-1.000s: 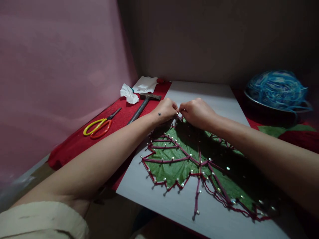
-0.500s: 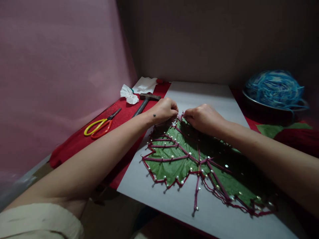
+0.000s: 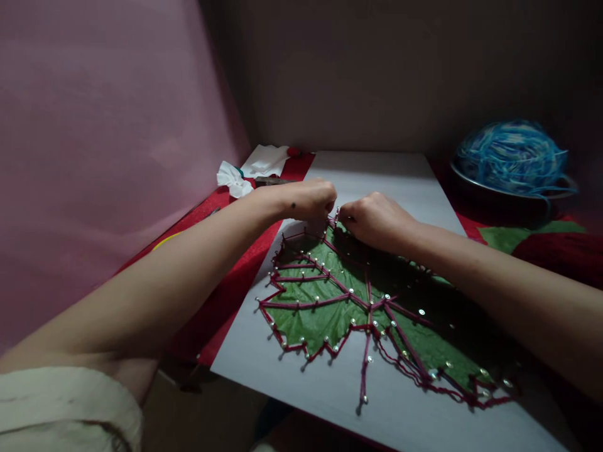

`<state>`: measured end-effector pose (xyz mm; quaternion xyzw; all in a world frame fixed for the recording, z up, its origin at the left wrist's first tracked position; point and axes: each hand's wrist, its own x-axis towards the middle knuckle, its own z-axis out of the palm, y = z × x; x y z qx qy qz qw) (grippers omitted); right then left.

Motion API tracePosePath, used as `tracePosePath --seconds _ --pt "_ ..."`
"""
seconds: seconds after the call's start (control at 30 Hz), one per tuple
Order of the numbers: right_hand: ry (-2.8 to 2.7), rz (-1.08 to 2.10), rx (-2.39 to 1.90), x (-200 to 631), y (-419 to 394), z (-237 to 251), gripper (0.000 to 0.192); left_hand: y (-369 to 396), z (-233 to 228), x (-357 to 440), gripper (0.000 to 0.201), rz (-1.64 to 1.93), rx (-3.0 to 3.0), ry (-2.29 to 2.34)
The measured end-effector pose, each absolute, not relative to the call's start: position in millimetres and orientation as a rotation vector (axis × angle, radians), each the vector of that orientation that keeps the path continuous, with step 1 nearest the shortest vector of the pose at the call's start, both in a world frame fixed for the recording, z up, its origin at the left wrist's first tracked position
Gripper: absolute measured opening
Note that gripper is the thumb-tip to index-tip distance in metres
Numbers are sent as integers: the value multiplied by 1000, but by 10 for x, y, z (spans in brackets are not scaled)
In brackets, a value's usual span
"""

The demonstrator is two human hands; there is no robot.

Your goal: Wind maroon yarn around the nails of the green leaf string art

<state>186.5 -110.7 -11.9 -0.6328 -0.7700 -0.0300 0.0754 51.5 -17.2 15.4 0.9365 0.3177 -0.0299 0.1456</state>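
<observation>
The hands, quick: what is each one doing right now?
Left hand: closed, fingertips pinched at the far tip of the leaf; what it holds cannot be told.
Right hand: closed, pinching at the same tip.

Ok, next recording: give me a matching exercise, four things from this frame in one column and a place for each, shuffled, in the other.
Things:
1. blue yarn ball
2. green leaf
3. white tissue
4. left hand

Places:
A. pinned on the white board under red string
B. far left, on the red cloth
C. at the leaf's far tip, facing the right hand
D. in a metal bowl, far right

Pairs: 1-D, 2-A, 3-B, 4-C
</observation>
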Motion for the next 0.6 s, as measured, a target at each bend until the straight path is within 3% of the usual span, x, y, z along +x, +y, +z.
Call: tracePosePath --seconds 0.43,0.6 --pt "-2392 34 -1862 1865 -1135 -115 29 -71 15 395 25 -88 2918 627" --pt "-2402 -25 -1756 1915 -1169 -166 29 -246 49 224 30 310 2979 694"
